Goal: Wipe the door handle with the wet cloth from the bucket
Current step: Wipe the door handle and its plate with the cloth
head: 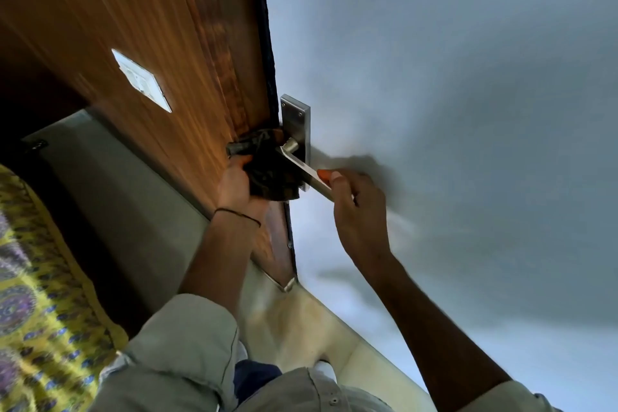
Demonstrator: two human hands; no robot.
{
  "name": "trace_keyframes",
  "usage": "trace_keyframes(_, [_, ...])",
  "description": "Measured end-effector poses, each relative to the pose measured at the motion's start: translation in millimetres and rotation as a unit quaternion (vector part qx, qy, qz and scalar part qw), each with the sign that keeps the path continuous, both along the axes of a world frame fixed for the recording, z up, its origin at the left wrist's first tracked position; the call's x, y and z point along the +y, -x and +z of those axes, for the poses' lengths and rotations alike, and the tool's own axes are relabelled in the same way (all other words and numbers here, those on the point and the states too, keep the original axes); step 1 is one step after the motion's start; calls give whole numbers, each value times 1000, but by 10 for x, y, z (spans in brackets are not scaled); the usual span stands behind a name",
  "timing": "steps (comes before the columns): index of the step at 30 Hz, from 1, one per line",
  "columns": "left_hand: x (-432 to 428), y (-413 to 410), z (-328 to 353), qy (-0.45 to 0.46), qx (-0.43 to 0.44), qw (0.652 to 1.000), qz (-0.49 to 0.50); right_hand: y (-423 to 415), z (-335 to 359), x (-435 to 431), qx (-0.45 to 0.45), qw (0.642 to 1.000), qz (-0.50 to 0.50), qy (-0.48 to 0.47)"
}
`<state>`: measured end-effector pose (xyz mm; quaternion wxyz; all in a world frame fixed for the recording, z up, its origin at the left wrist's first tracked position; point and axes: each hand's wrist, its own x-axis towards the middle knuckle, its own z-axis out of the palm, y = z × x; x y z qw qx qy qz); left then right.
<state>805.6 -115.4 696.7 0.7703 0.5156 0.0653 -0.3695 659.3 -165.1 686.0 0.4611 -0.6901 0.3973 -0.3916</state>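
Door edge (267, 53) sits tight vs handle (302, 165); cloth (267, 170) fills that gap. Open room right, along grey wall (451, 94).

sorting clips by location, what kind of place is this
Probably a bedroom doorway in a home: a wooden door with a steel lever handle, a plain painted wall, and a yellow patterned bedspread-like fabric at the left.

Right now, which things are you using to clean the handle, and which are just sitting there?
Part of the job:
- door handle, its free end held by the right hand
- dark cloth, pressed against the handle by the left hand
- metal backplate

Just there:
- white switch plate on the wooden panel
- yellow patterned fabric
- wall
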Motion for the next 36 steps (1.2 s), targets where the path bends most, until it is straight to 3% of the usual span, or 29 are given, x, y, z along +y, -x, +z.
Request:
trace_keyframes(4, [58,75,-32,19,12,999,-31,2,29,45,4,998,-10,64])
trace_keyframes(13, [40,467,-279,89,129,977,-142,3,16,82,27,989,-25,145])
trace_keyframes(21, [-144,497,-390,164,120,975,-88,14,27,94,7,988,-29,149])
trace_keyframes(26, [-72,670,-443,149,81,978,-119,-13,40,51,11,986,-45,161])
trace_keyframes(29, [-86,495,-269,108,90,990,-27,11,49,28,27,984,-28,175])
trace_keyframes(32, [-129,458,-152,6,-9,995,96,20,66,17,29,983,-19,178])
trace_keyframes(36, [-149,729,-122,-83,-248,949,176,-1,89,-10,40,985,-2,169])
